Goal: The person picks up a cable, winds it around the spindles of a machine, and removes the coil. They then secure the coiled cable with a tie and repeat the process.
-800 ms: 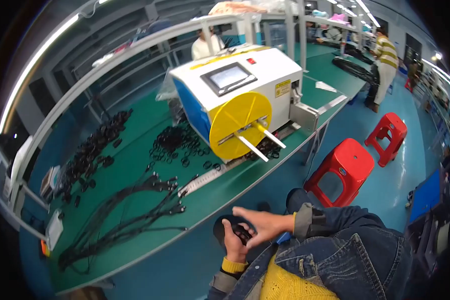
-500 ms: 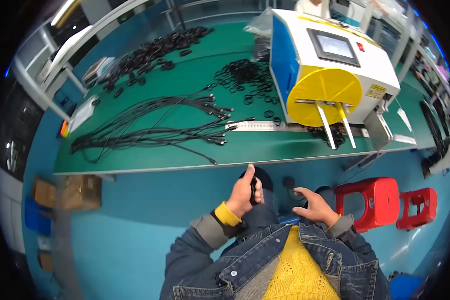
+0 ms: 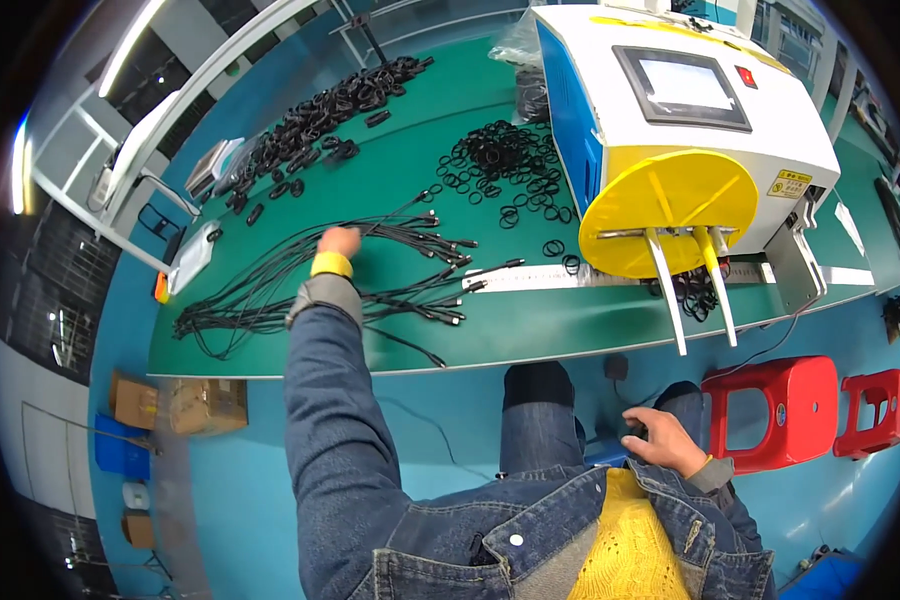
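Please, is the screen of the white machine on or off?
On: the screen of the white machine shows a bright, pale display inside its dark frame. What it displays is too washed-out to tell.

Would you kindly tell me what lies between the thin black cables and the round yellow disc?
The head view shows part of a flat white ruler and a few small black rings on the green tabletop there.

blue floor (image 3: 290,470), two red stools (image 3: 815,405), green-topped workbench (image 3: 530,332), dark windows (image 3: 65,325) in pale wall (image 3: 32,400), lit tube light (image 3: 130,46)
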Tool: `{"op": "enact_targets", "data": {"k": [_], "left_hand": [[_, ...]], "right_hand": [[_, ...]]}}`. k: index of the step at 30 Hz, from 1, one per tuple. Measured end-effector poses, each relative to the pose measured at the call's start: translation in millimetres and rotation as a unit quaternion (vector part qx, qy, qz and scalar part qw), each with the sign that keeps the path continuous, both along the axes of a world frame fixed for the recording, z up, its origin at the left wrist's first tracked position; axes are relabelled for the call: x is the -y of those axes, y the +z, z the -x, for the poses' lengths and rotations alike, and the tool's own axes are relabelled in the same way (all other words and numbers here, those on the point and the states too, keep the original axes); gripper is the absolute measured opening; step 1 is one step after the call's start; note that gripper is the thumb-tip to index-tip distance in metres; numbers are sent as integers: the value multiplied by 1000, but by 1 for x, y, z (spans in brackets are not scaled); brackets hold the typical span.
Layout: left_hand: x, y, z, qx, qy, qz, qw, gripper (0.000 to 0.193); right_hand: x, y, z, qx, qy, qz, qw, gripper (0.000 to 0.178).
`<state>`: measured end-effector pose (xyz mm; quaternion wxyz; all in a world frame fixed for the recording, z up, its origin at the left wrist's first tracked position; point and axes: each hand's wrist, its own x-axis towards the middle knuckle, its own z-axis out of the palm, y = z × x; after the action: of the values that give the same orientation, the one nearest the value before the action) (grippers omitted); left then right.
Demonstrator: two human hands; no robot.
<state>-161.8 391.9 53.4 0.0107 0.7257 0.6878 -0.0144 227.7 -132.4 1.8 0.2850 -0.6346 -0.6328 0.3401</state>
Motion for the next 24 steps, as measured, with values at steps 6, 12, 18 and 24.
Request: {"op": "enact_targets", "data": {"k": [6, 12, 18, 24], "left_hand": [[65, 28, -97, 64, 57, -1, 996, 47], [21, 22, -79, 191, -126, -172, 958, 35], [33, 59, -82, 314, -152, -206, 914, 31], [126, 86, -77, 315, -235, -19, 919, 26]], "right_hand": [[-7, 3, -8, -3, -13, 64, 998, 41], [-19, 0, -6, 2, 11, 76, 997, 40], [-20, -1, -13, 5, 19, 67, 998, 39], [-11, 5, -10, 9, 47, 37, 998, 38]]}}
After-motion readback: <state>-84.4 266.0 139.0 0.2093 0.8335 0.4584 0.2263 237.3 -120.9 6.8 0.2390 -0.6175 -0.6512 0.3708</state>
